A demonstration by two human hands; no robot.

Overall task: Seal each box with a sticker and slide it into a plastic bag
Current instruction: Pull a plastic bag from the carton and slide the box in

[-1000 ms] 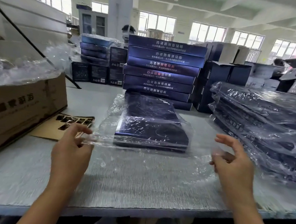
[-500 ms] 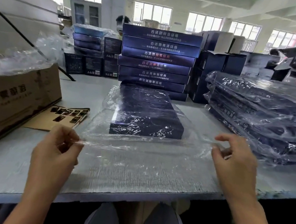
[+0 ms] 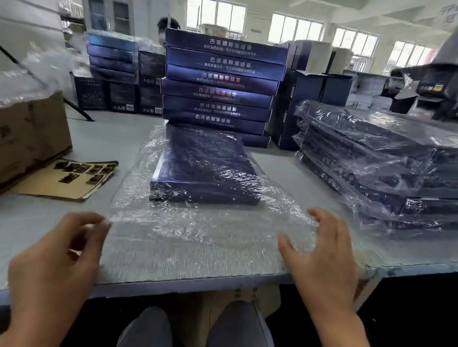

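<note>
Box (image 3: pixel 205 168) inside plastic bag (image 3: pixel 187 239); left hand (image 3: pixel 54 262) pinches bag corner, right hand (image 3: pixel 323 262) spread loose.

A dark navy box (image 3: pixel 207 168) lay in a clear crinkled bag (image 3: pixel 210 228) on a pale grey desk (image 3: pixel 3 234) (brown carton (image 3: pixel 13 145) beside).

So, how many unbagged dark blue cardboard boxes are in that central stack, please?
7, piled in one stack behind the bagged box; the bottom one is partly hidden.
</note>
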